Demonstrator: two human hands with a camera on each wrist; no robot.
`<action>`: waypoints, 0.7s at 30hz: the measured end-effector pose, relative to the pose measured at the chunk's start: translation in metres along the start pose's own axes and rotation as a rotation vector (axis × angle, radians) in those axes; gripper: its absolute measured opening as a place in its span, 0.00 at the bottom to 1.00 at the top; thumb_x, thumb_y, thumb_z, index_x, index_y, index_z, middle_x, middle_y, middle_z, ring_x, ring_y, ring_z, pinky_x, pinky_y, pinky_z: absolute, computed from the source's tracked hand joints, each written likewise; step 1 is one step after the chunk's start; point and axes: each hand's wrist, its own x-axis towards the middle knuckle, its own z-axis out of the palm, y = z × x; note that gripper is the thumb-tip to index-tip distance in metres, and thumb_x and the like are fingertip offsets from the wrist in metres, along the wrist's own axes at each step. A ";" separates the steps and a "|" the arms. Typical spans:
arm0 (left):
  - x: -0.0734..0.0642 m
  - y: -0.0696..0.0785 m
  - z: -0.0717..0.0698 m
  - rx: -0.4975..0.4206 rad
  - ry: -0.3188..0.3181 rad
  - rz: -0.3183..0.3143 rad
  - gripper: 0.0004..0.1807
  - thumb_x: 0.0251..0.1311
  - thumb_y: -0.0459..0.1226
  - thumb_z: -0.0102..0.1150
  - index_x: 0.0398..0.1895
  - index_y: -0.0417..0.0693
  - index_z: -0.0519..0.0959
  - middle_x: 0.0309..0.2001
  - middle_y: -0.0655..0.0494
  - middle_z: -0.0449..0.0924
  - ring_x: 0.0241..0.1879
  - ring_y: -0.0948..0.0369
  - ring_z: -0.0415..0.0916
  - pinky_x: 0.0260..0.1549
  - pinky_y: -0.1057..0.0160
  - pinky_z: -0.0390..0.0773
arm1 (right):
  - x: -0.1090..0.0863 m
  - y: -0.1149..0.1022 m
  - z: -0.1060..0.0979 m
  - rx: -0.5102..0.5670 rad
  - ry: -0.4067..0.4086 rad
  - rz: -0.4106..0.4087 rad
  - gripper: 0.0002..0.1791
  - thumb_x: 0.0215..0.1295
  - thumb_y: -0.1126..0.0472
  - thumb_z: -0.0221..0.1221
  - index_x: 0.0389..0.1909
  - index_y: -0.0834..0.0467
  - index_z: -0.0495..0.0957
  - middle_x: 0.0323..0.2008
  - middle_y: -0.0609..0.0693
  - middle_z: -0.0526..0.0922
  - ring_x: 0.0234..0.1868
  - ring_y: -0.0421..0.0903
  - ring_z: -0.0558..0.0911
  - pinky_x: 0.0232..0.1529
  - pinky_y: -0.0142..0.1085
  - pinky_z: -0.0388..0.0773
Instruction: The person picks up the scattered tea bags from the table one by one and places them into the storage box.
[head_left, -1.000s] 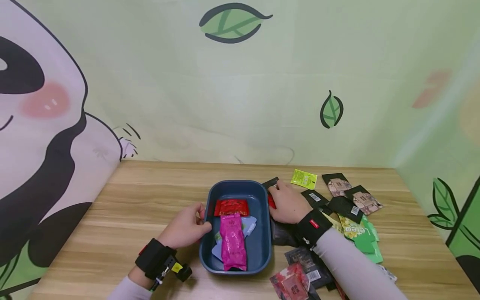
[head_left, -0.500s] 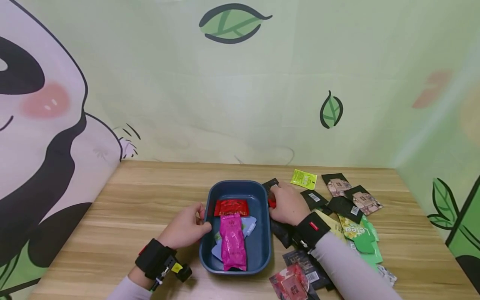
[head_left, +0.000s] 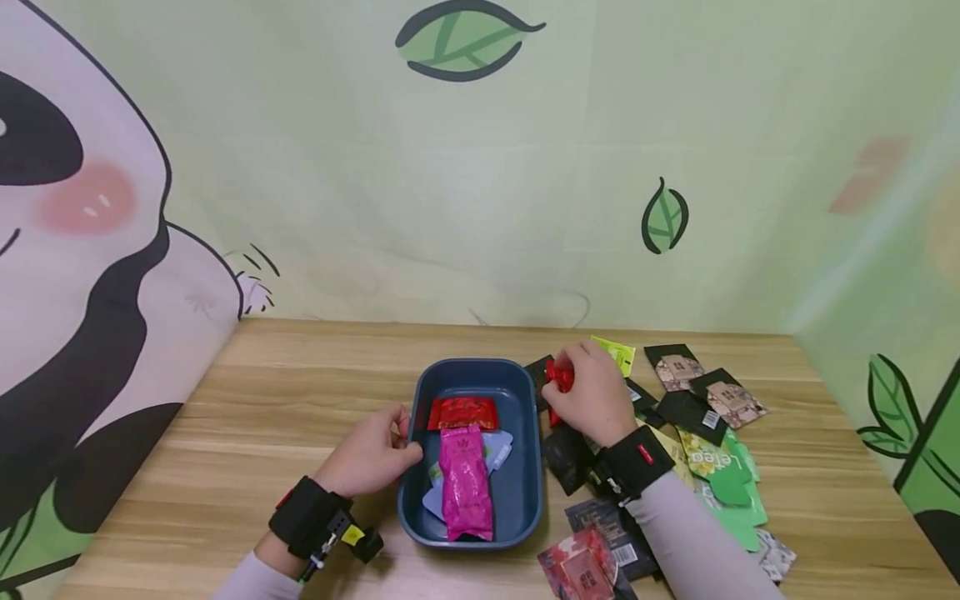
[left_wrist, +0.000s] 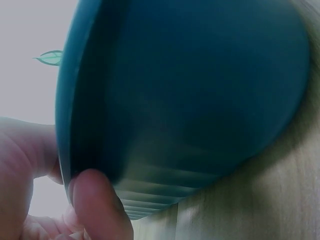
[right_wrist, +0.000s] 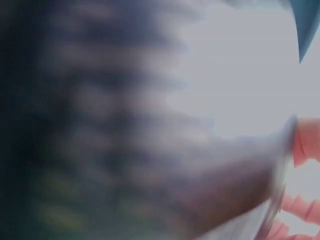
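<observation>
A dark blue rectangular tray [head_left: 517, 517] sits mid-table, holding a red sachet [head_left: 463, 413], a pink sachet [head_left: 466, 492] and pale blue packets [head_left: 497, 451]. My left hand [head_left: 371, 454] pinches the tray's left rim; in the left wrist view its thumb [left_wrist: 97, 205] lies against the tray's wall. Just right of the tray, my right hand [head_left: 596, 396] grips another red sachet [head_left: 559, 380] between thumb and fingers. A dark sachet [head_left: 567, 458] lies below that hand. The right wrist view is mostly blurred, with only some fingers [right_wrist: 307, 142] at its edge.
Right of the tray lie several black packets [head_left: 690, 417], green and yellow tea packets [head_left: 712, 462] and a lime-yellow sachet [head_left: 617, 354]. A red floral packet [head_left: 581, 567] and a black one [head_left: 611, 533] lie near the front, beside my right forearm. A printed backdrop stands behind.
My right hand has risen slightly and shifted right, drawing up the red sachet from among the dark packets. The left hand and tray stay put.
</observation>
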 end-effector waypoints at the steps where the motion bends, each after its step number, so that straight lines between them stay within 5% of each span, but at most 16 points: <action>1: 0.000 0.000 0.000 0.004 0.000 -0.001 0.11 0.58 0.37 0.59 0.37 0.43 0.69 0.18 0.52 0.73 0.16 0.56 0.72 0.18 0.59 0.75 | 0.001 0.000 -0.003 0.008 0.021 -0.006 0.14 0.51 0.53 0.64 0.37 0.56 0.79 0.39 0.51 0.75 0.39 0.47 0.75 0.36 0.41 0.78; 8: -0.001 0.000 -0.001 0.025 0.014 -0.011 0.11 0.58 0.37 0.59 0.37 0.43 0.68 0.18 0.52 0.73 0.16 0.56 0.72 0.18 0.59 0.73 | 0.005 -0.014 -0.020 0.080 0.086 -0.001 0.15 0.51 0.53 0.65 0.38 0.56 0.80 0.42 0.51 0.76 0.40 0.48 0.76 0.38 0.43 0.79; 21: 0.005 -0.005 0.011 0.068 0.016 0.051 0.05 0.62 0.36 0.53 0.33 0.46 0.77 0.18 0.56 0.69 0.17 0.60 0.68 0.17 0.64 0.66 | -0.014 -0.064 -0.021 0.267 0.026 -0.125 0.12 0.50 0.55 0.67 0.36 0.53 0.81 0.39 0.44 0.77 0.38 0.40 0.76 0.37 0.33 0.77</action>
